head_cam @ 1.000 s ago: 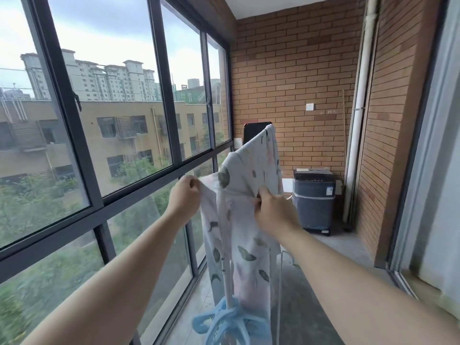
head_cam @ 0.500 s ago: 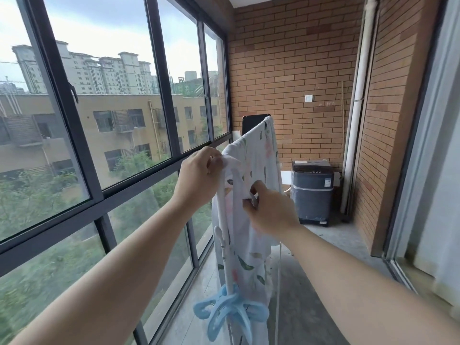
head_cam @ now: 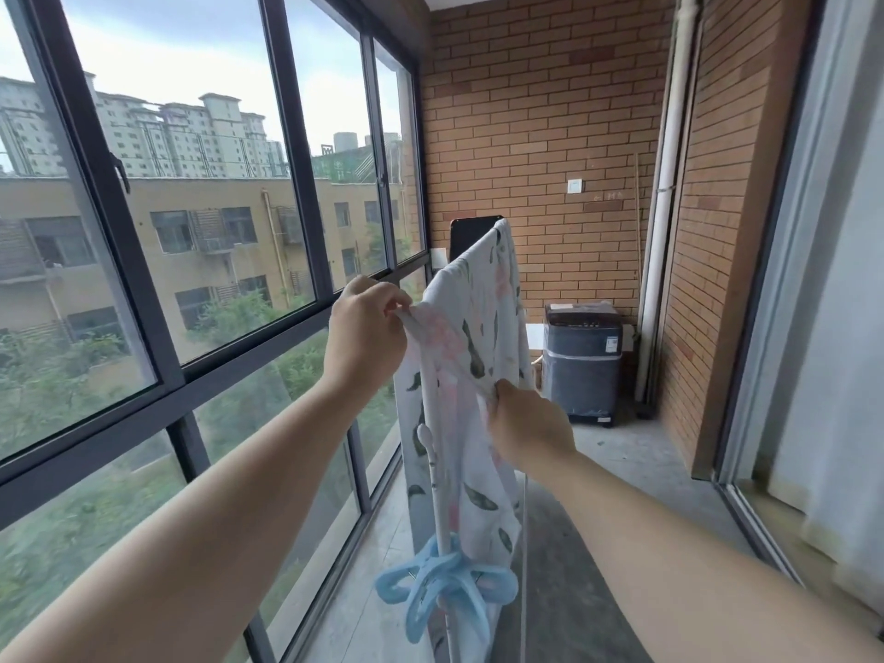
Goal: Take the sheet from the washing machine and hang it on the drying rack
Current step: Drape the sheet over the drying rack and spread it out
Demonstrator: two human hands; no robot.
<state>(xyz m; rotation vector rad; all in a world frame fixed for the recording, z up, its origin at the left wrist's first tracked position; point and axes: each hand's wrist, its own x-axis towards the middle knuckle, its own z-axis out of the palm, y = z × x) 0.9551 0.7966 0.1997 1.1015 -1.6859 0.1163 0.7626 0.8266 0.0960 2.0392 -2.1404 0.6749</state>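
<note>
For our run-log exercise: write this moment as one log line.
stage: hanging | left hand: pinches edge of white leaf-print fabric sheet | right hand: grips sheet lower down | sheet: draped over white tubular drying rack

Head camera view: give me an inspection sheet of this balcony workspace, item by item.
Surface: bare concrete floor.
Job's things: floral sheet draped over drying rack; washing machine at the far wall.
Clutter: blue hangers low on the rack pole.
Hands: left hand pinches the sheet's top edge; right hand grips a fold lower down.
Cables: nothing seen.
Surroundings: windows on the left, brick wall ahead, white pipe in the corner.
</note>
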